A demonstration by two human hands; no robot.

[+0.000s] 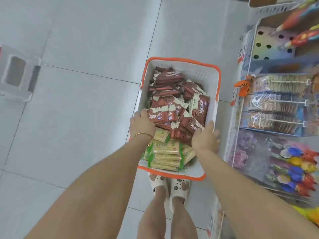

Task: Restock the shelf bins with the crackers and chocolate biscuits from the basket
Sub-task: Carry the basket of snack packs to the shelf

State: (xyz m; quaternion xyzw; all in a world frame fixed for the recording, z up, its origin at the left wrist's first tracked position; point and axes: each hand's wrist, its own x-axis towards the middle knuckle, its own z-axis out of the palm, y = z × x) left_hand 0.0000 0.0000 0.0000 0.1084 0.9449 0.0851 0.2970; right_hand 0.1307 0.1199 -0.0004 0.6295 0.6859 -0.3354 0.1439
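Head view: at 6 o'clock, pale sandals stand on the tiled floor, just under the near end of the basket. Green-edged crackers fill that near end. The left hand has its grip curled over the basket's 9 o'clock rim. The right hand clamps the 3 o'clock wall, thumb inside. Brown chocolate biscuits heap toward 12 o'clock. Shelf bins stand at 3 o'clock.

plastic basket, glossy wrappers, glossy floor tiles
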